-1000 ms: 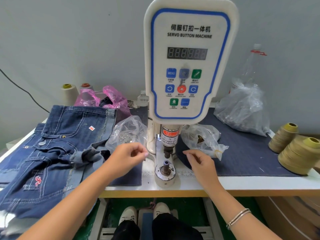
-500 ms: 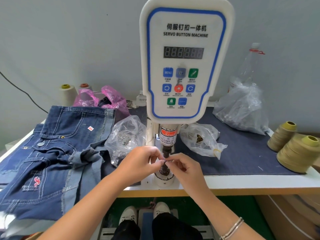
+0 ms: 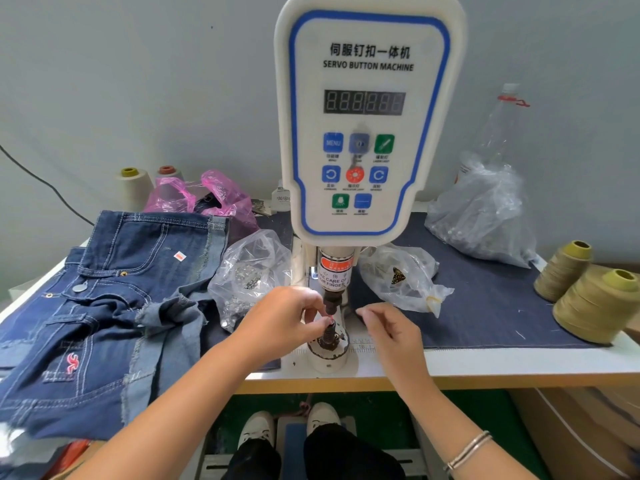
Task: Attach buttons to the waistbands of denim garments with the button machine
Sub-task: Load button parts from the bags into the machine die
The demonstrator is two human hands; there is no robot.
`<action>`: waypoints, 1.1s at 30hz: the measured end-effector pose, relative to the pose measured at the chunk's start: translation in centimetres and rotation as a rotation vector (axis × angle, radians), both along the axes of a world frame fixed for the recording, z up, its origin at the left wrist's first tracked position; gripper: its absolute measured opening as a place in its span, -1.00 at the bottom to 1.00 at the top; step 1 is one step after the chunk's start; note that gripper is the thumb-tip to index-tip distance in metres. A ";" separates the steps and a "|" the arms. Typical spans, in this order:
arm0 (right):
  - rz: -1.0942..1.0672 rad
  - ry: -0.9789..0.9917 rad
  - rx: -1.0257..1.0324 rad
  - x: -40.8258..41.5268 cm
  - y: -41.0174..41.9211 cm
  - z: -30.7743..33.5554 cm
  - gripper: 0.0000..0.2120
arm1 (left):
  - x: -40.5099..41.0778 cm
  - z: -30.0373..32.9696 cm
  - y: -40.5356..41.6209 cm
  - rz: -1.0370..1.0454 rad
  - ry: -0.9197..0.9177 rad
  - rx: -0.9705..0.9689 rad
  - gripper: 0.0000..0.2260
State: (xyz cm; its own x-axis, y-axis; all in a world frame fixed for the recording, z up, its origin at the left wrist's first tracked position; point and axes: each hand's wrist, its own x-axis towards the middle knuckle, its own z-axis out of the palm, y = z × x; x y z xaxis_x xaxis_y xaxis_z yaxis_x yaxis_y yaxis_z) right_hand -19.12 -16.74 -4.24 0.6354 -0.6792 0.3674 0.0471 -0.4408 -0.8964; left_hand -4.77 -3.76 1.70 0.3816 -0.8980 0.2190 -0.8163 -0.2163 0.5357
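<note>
Your right hand [image 3: 391, 327] had drawn back, loosely curled and empty, while your left hand [image 3: 287, 317] fingers [image 3: 320, 323] pinched a small part onto the dark lower die post [image 3: 328, 336] of the white servo button machine [image 3: 367, 133]; loading looked unfinished, with the blue denim garment [image 3: 104, 306] needing positioning next.

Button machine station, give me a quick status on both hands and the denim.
Left hand fingers at lower die, grip unclear. Right hand loosely curled beside it, holding nothing seen. Denim garments piled left, not under the punch.

Button machine [image 3: 367, 133] stands mid-table, w/ denim garments [image 3: 104, 306] piled to its left. Bags of buttons [image 3: 249, 275] sit just left & right of its post. Thread cones [image 3: 595, 299] at table's right edge; foot pedal [image 3: 294, 441] below.
</note>
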 end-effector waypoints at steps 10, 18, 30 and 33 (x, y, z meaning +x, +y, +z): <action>-0.081 -0.018 0.190 -0.1 -1.1 -0.8 -0.90 | 0.0 1.1 0.1 -0.013 -0.203 0.073 -0.84; -0.082 -0.009 0.214 -0.2 -1.2 -1.0 -0.91 | -0.1 1.1 0.3 0.017 -0.182 0.044 -0.85; -0.095 -0.046 0.292 -0.4 -1.5 -1.1 -0.89 | 1.3 1.1 2.1 0.177 0.025 -0.130 -0.86; -0.096 -0.045 0.293 -0.4 -1.3 -1.0 -0.89 | 3.6 2.5 3.8 0.340 -0.144 -0.347 -0.85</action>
